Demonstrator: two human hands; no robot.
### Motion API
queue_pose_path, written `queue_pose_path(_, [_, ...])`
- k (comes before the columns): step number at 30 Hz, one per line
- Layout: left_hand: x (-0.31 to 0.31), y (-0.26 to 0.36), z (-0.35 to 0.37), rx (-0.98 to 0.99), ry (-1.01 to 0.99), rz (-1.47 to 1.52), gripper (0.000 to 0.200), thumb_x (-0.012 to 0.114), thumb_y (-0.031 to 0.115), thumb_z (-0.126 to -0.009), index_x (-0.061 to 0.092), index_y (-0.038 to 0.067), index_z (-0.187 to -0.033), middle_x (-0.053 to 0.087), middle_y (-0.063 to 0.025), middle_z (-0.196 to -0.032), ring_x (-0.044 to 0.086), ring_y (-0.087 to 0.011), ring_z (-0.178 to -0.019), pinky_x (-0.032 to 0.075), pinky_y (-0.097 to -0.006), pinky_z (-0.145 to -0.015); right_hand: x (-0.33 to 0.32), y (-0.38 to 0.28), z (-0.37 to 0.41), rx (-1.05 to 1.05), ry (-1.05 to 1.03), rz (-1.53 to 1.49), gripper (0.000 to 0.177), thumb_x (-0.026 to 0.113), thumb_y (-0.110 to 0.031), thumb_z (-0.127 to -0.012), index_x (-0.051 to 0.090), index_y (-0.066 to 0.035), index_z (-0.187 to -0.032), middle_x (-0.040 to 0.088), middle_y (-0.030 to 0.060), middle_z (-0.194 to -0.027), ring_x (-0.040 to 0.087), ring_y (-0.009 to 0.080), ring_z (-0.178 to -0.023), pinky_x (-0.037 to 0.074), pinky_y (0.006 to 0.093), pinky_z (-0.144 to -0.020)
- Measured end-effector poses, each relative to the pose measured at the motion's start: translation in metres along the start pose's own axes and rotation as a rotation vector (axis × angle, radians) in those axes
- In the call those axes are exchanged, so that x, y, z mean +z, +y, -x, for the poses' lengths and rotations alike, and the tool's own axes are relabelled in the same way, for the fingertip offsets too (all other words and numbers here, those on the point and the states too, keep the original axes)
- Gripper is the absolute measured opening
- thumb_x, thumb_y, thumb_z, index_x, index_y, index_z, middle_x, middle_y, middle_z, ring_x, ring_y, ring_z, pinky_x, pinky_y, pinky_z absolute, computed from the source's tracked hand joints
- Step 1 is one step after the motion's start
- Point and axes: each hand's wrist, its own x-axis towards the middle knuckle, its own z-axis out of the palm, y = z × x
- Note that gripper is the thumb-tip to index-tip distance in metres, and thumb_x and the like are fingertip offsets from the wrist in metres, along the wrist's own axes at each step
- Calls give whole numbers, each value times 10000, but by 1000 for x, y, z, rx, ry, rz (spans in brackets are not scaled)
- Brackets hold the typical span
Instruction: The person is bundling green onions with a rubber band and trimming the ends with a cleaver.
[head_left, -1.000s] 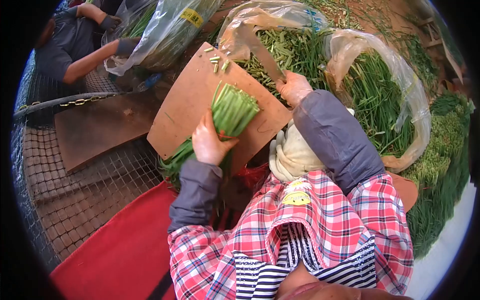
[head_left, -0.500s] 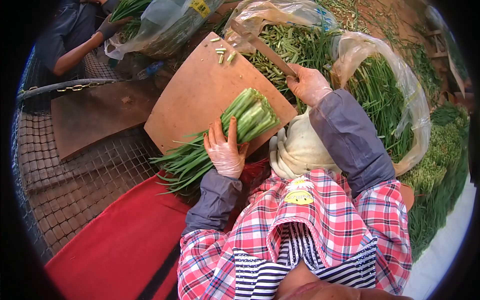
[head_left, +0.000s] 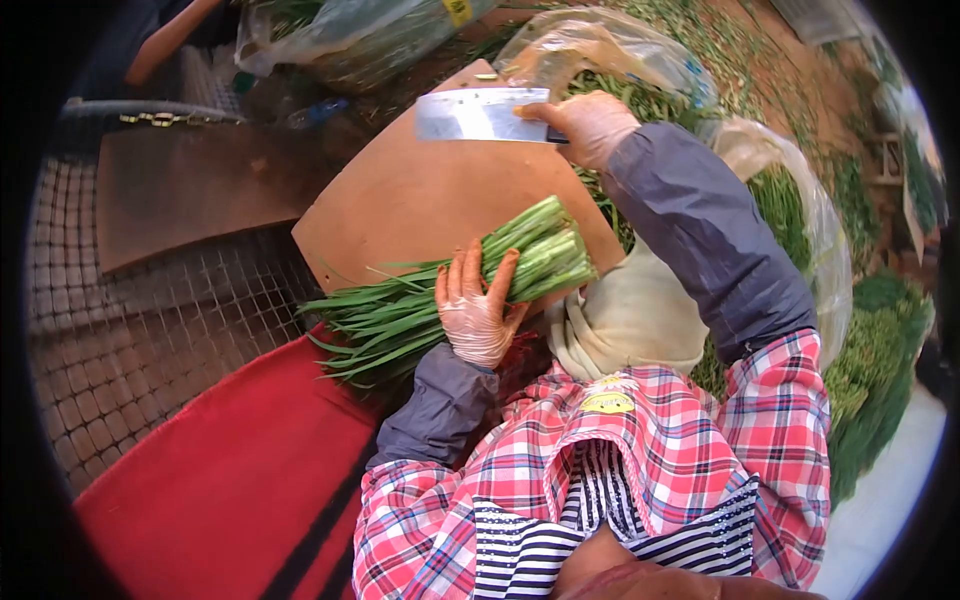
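While right hand point(head_left: 590, 125) grips cleaver point(head_left: 475, 115), greens point(head_left: 540, 250) lie under left hand point(head_left: 478, 305), seemingly pinned.

A bundle of long green stalks point(head_left: 540, 250) is laid slantwise over the near edge of the cutting board point(head_left: 420, 200). Its pale cut ends are turned up and to the right, and its leafy tips are fanned out past the board's edge. A broad steel cleaver point(head_left: 478, 115) is held over the board's far corner, with its flat side shown.

Grey sleeves point(head_left: 700, 230), red plaid apron point(head_left: 650, 450), perhaps thin clear gloves point(head_left: 478, 312)
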Motion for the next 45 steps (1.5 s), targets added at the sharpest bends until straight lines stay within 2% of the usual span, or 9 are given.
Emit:
queue_pose_path(8, [3, 27, -5, -27, -35, 14, 708, 759, 228, -543, 526, 203, -1211, 377, -189, -1313, 373, -363, -1186, 281, -525, -963, 31, -69, -74, -346, -249, -20, 525, 632, -133, -743, 505, -274, -1233, 632, 116, -1003, 602, 310, -929, 477, 381, -800])
queue_pose_path(11, [10, 28, -8, -2, -6, 5, 653, 752, 269, -584, 533, 173, -1192, 399, -188, -1280, 395, -361, -1153, 294, -519, -945, 40, -23, -73, -282, 115, -515, 408, 648, -192, -738, 587, -157, -1140, 645, 125, -954, 613, 288, -905, 483, 349, -788])
queue_pose_path(14, [12, 25, -7, 27, 39, -6, 659, 766, 273, -580, 531, 161, -1185, 418, -181, -1251, 411, -359, -1135, 307, -509, -933, -21, 22, -7, 235, 113, -404, 266, 667, -304, -749, 664, -48, -821, 653, 72, -735, 619, 173, -684, 487, 320, -625])
queue_pose_path(20, [21, 28, -6, 61, 71, -67, 651, 778, 254, -567, 529, 139, -1157, 407, -179, -1282, 425, -359, -1128, 321, -496, -925, 57, 73, 95, 163, -183, -1022, 324, 653, -151, -749, 625, -40, -1052, 661, 103, -912, 612, 168, -837, 483, 303, -757])
queue_pose_path(23, [21, 30, -5, 85, 82, -101, 650, 775, 261, -572, 524, 111, -1153, 411, -193, -1281, 427, -363, -1126, 325, -485, -922, 52, 42, 92, 109, -264, -673, 533, 691, -223, -663, 569, -122, -1172, 642, 137, -886, 620, 266, -811, 483, 320, -732])
queue_pose_path(26, [23, 29, -6, 107, 96, -129, 659, 772, 266, -578, 509, 100, -1159, 409, -207, -1279, 432, -371, -1118, 329, -480, -918, 55, 34, 85, 68, -194, -536, 479, 702, -258, -675, 590, -128, -1121, 641, 133, -854, 620, 287, -819, 484, 366, -718])
queue_pose_path(32, [26, 24, -1, 130, 110, -131, 646, 740, 265, -599, 483, 115, -1173, 406, -203, -1278, 409, -366, -1149, 321, -495, -919, 64, 30, 87, 122, -215, -673, 396, 672, -275, -707, 614, -123, -1068, 641, 127, -861, 614, 303, -824, 477, 388, -722])
queue_pose_path(38, [26, 24, -5, 156, 101, -141, 665, 748, 256, -595, 473, 92, -1177, 415, -215, -1255, 434, -380, -1103, 344, -484, -893, 93, 43, 76, -199, -90, -746, 354, 650, -262, -703, 635, -102, -1018, 637, 132, -847, 606, 312, -811, 470, 389, -722])
queue_pose_path(45, [28, 21, -10, 100, 58, -95, 654, 752, 290, -588, 503, 90, -1159, 415, -207, -1266, 442, -375, -1101, 343, -477, -895, 68, 28, 67, 245, -52, -561, 248, 526, -284, -805, 661, -91, -882, 638, 141, -882, 605, 295, -865, 472, 375, -781])
